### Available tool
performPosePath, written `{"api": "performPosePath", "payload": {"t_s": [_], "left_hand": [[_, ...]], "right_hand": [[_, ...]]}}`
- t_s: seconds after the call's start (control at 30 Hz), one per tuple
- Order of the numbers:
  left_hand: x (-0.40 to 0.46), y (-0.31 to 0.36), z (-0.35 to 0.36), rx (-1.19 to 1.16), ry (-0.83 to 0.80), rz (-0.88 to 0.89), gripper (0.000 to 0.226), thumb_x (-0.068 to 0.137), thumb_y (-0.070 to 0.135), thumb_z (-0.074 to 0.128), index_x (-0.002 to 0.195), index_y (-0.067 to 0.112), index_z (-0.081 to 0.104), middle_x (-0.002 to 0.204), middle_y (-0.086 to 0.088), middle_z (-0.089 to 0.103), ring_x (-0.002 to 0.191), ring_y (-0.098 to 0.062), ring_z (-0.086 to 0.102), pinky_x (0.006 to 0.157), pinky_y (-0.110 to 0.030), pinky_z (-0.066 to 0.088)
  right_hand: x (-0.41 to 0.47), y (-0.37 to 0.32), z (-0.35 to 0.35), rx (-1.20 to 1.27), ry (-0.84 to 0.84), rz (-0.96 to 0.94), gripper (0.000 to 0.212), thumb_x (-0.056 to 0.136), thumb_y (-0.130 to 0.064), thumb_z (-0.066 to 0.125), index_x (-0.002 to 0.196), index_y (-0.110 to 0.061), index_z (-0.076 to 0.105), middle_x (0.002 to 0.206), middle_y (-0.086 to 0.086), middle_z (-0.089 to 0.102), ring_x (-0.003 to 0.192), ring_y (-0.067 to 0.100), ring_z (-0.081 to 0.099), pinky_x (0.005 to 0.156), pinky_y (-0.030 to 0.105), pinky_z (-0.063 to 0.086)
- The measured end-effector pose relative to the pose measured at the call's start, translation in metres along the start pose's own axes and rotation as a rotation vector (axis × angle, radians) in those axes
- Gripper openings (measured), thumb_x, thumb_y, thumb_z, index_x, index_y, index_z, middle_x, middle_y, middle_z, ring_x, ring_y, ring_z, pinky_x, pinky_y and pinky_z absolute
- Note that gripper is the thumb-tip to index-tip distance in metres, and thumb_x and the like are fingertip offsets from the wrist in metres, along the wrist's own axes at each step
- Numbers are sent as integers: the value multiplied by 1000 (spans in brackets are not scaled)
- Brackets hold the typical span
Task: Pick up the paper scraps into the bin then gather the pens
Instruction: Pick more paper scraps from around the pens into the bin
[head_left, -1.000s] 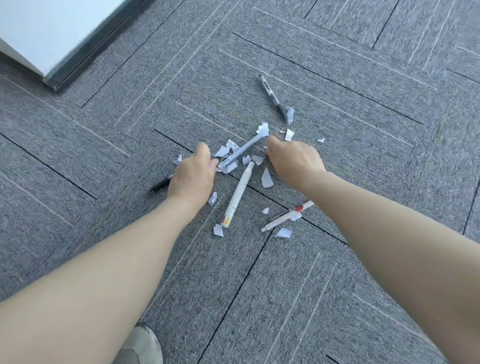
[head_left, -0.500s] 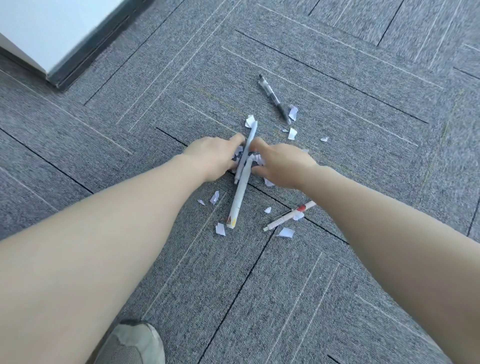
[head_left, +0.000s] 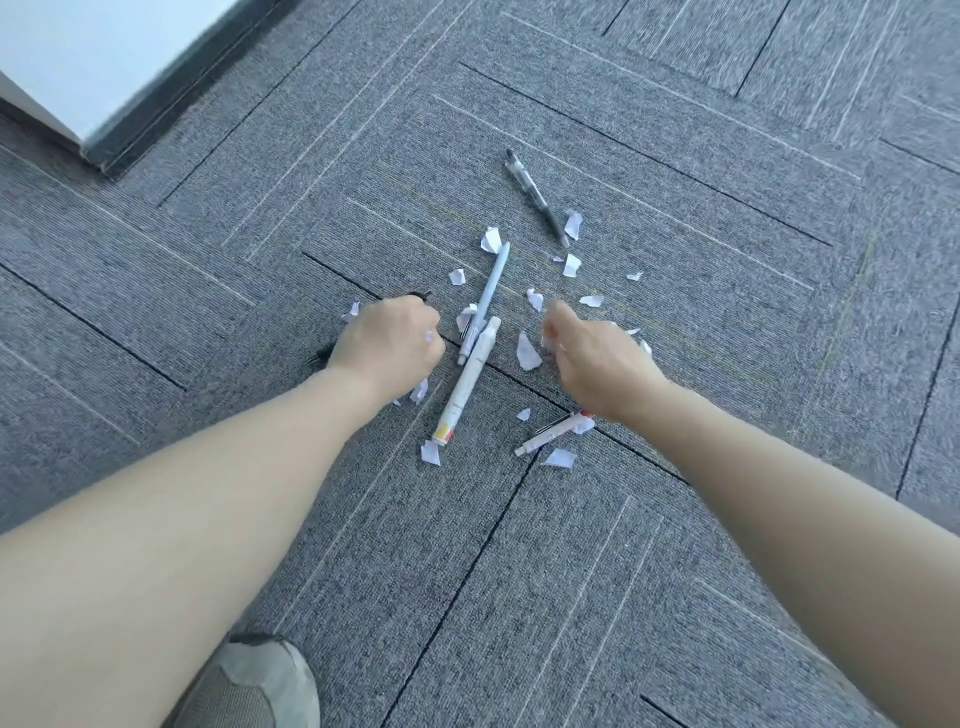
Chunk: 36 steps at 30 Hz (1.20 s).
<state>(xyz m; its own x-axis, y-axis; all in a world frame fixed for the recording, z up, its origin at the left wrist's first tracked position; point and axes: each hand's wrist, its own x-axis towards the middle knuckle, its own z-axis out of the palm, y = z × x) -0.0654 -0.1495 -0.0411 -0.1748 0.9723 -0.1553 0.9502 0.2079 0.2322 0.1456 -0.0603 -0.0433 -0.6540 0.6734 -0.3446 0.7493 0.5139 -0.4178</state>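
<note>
Left hand (head_left: 387, 345) curled into a loose fist on the carpet (head_left: 675, 208), a bit of white paper showing at the fingers; right hand (head_left: 597, 364) pinched, contents blurred, cannot tell. Paper scraps (head_left: 527, 352) scattered among the pens (head_left: 470, 382). Probably featherlight, flimsy; best pinched by an edge. No bin in view.

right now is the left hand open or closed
Closed: the left hand is curled into a fist over the carpet, with bits of white paper scraps showing at its fingers. How much it holds cannot be told.
</note>
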Motion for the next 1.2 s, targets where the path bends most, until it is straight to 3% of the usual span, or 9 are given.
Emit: {"api": "performPosePath", "payload": {"t_s": [0.13, 0.23, 0.4, 0.47, 0.6, 0.83, 1.0, 1.1, 1.2], "left_hand": [[-9, 6, 4, -107, 7, -75, 5, 90, 10, 45, 88, 10, 40, 66, -11, 47, 61, -32, 44, 55, -37, 35], [-5, 9, 8, -53, -15, -57, 7, 95, 11, 38, 100, 11, 33, 70, -14, 58, 58, -31, 47, 56, -40, 41], [9, 13, 4, 17, -198, 11, 51, 95, 21, 38, 142, 27, 19, 111, -10, 63, 89, -35, 60, 71, -40, 40], [13, 12, 2, 43, -229, 46, 47, 94, 26, 41, 138, 27, 23, 118, -8, 62, 96, -36, 60, 76, -42, 42], [16, 15, 7, 96, -199, 107, 15, 99, 34, 36, 103, 20, 33, 95, -8, 63, 72, -31, 55, 63, -40, 41], [12, 14, 11, 98, -120, 138, 16, 97, 18, 37, 81, 14, 39, 75, -5, 45, 67, -32, 56, 55, -38, 41], [16, 16, 7, -86, 27, -28, 23, 88, 14, 46, 67, 9, 39, 72, -5, 38, 65, -27, 42, 56, -32, 27], [17, 13, 7, -137, 111, -24, 28, 84, 12, 50, 58, 8, 40, 77, -8, 47, 65, -27, 44, 57, -31, 30], [21, 7, 6, -154, 165, -50, 37, 79, 8, 53, 50, 12, 31, 57, -3, 39, 57, -27, 38, 50, -31, 20]], "right_hand": [[-5, -7, 6, -114, -72, -58, 33, 103, -22, 35, 135, -22, 27, 67, 5, 58, 53, 22, 54, 48, 41, 51], [2, -12, 9, -202, -70, -77, 30, 104, -28, 35, 131, -19, 28, 63, 2, 53, 50, 20, 52, 41, 36, 45], [9, -17, 14, -355, -86, -51, 14, 103, -18, 39, 116, -16, 33, 60, 1, 52, 43, 17, 45, 37, 28, 38], [9, -17, 16, -293, -74, -22, 3, 103, -16, 37, 105, -14, 38, 62, 2, 53, 46, 18, 48, 39, 30, 41], [10, -9, 7, -5, 81, 70, 19, 102, -24, 37, 90, -12, 45, 67, 5, 55, 57, 26, 57, 50, 38, 51], [37, -9, -11, -52, 59, 68, 28, 100, -27, 49, 123, -17, 37, 70, 6, 59, 53, 22, 55, 49, 39, 54], [47, -14, -5, -190, 35, 77, 7, 101, -14, 45, 106, -11, 41, 65, 1, 53, 49, 17, 52, 45, 36, 52], [39, -6, -6, 68, 107, 136, 9, 102, -17, 39, 102, -10, 44, 69, 4, 56, 53, 18, 53, 45, 35, 49], [29, 16, -12, 230, 253, 216, 9, 100, -17, 39, 99, -10, 43, 68, 8, 56, 52, 21, 47, 44, 33, 38]]}}
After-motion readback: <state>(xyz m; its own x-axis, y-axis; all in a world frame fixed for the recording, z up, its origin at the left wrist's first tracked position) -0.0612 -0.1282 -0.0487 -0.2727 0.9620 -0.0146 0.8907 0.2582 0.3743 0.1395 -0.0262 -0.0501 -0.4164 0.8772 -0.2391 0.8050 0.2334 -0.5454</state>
